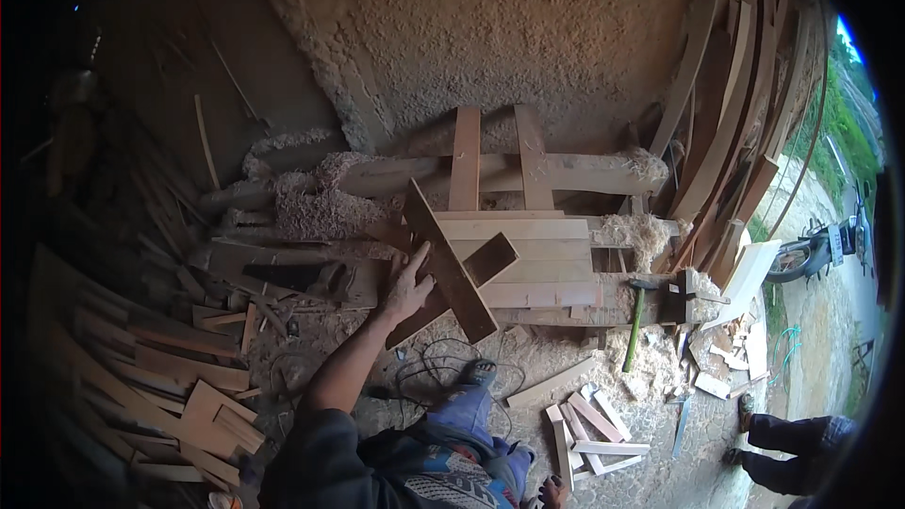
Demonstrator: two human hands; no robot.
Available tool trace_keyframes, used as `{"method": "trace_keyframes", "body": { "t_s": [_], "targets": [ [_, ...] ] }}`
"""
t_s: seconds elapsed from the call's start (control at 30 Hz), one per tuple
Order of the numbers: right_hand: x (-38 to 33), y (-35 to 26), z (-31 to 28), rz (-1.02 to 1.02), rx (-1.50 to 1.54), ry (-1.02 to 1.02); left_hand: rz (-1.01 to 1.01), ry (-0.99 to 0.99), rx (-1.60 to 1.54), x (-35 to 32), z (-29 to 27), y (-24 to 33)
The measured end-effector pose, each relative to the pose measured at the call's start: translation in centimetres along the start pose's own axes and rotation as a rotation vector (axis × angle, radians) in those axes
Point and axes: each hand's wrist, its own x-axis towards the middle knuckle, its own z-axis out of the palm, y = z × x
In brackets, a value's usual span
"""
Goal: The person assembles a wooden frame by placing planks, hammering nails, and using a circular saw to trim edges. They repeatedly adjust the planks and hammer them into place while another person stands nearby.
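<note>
My left hand (410, 285) reaches over the workbench and grips a dark wooden board (447, 269) by its left edge, index finger stretched along it. A second dark board (492, 259) crosses beneath it at an angle; whether the two are joined I cannot tell. Under them on the bench lie several pale planks (542, 269) side by side. Low in the view, close to my body, is my right hand (552, 490); its fingers are too dark and small to read.
A hammer (633, 325) with a green handle rests at the bench's right end, and a handsaw (302, 275) lies at its left. Wood offcuts (589, 434), shavings (650, 372) and cables (438, 368) litter the floor. Another person's legs (787, 448) show at the lower right.
</note>
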Motion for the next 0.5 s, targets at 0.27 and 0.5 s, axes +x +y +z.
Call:
{"method": "trace_keyframes", "body": {
  "t_s": [0.27,0.5],
  "targets": [
    [1.1,2.8,-5.7,-0.045,0.248,-0.158,-0.726,0.311,0.264,0.0,-7.1,-27.9],
    [3.1,-19.5,0.7,-0.051,-0.041,-0.044,-1.006,0.187,0.462,-5.6,-6.8,-36.8]
  ]
}}
